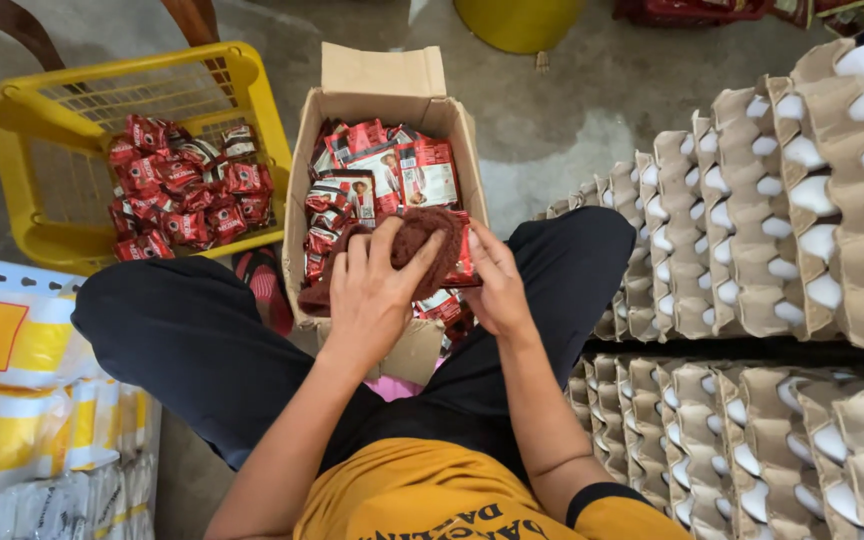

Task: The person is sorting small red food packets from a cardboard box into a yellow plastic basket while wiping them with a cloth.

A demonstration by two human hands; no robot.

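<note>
An open cardboard box (464, 128) stands between my knees, filled with several red and white sachets (392, 172). My left hand (372, 292) presses a dark brown cloth (427, 238) down over a red sachet (464, 262). My right hand (497, 288) grips that sachet from its right side, just above the box's near edge. The cloth covers most of the sachet. A yellow plastic basket (22, 110) to the left holds several smaller red sachets (187, 190).
Stacks of cardboard egg trays with white eggs (782, 210) fill the right side. Yellow and white packaged bags (22, 380) lie at the lower left. A yellow bucket (517, 22) stands at the far edge on the concrete floor.
</note>
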